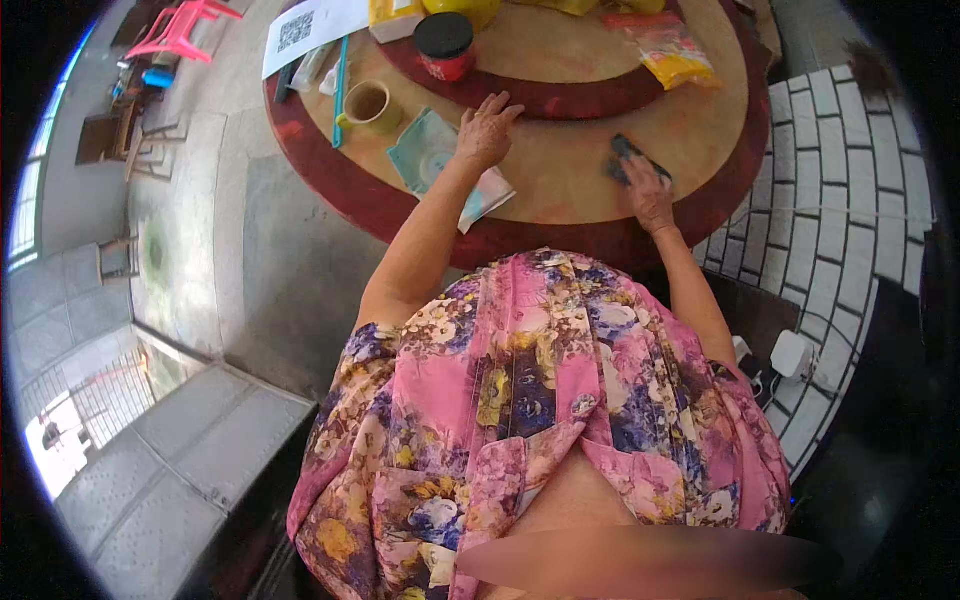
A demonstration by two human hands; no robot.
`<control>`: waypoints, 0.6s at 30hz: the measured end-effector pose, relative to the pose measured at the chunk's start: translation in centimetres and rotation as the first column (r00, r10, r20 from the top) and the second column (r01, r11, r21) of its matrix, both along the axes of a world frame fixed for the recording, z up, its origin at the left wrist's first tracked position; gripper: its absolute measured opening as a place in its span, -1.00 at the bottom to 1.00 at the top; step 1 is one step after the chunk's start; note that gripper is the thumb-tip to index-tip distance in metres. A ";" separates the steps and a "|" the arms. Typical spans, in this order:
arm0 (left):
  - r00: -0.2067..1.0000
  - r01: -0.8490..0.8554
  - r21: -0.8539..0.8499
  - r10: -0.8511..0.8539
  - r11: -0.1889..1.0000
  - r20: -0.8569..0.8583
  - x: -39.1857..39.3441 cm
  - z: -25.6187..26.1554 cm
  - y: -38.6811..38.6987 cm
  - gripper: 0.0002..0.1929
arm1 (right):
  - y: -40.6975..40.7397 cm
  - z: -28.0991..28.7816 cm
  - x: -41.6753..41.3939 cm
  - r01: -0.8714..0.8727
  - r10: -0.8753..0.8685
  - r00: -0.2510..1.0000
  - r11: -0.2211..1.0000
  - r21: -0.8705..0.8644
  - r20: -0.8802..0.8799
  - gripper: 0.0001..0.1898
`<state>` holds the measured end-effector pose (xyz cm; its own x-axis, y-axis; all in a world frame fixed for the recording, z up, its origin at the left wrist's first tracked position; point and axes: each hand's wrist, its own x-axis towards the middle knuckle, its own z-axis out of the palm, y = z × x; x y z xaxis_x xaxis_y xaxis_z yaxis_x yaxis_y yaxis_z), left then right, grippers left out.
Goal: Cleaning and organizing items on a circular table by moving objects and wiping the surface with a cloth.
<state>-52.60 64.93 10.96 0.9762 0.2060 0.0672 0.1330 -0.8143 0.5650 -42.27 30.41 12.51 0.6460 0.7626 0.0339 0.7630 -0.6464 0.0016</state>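
Note:
My left hand (489, 133) is palm down at the near rim of the raised round turntable (555, 101), fingers apart and nothing visible in its grip. Partly beneath that wrist lies a soft pack, probably wet wipes (427, 154), in pale teal and white. My right hand (651, 191) presses a dark cloth (621, 146) against the tan top of the round table (570, 176), right of centre. A yellow-green mug (384, 118) with a dark inside stands left of the pack. Behind my left hand, a red jar with a black lid (444, 46) sits on the turntable.
A teal stick (340, 94) lies beside the mug, near a white sheet with a printed code (315, 26). Toward the back right is a red and yellow plastic packet (671, 52). A white plug adapter (791, 355) is by the brick-patterned wall. A pink plastic chair (176, 34) stands far left.

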 end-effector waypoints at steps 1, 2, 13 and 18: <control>1.000 0.009 0.013 -0.010 1.000 0.021 0.5 0.4 -0.2 -0.48 | -1.6 0.0 0.9 0.124 -0.121 0.990 0.992 -0.033 0.066 -0.46; 0.999 0.026 0.015 -0.026 1.000 0.039 1.0 0.9 0.0 -0.48 | -2.3 -1.0 2.2 0.264 -0.262 0.963 0.964 -0.026 0.062 -0.45; 0.911 -0.336 0.153 0.278 0.930 0.306 4.6 8.2 8.2 -0.26 | 5.9 0.9 -9.2 -0.342 0.346 0.936 0.937 0.078 -0.057 -0.52; 0.945 -0.290 0.021 0.283 0.957 0.162 5.5 7.2 8.0 -0.16 | 2.6 -0.8 -3.3 -0.071 0.063 0.991 0.995 0.065 0.121 -0.59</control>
<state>-47.09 72.94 18.15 0.8532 0.4688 0.2286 0.2778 -0.7794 0.5616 -45.56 33.05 11.67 0.5820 0.7971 0.1607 0.8015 -0.5957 0.0519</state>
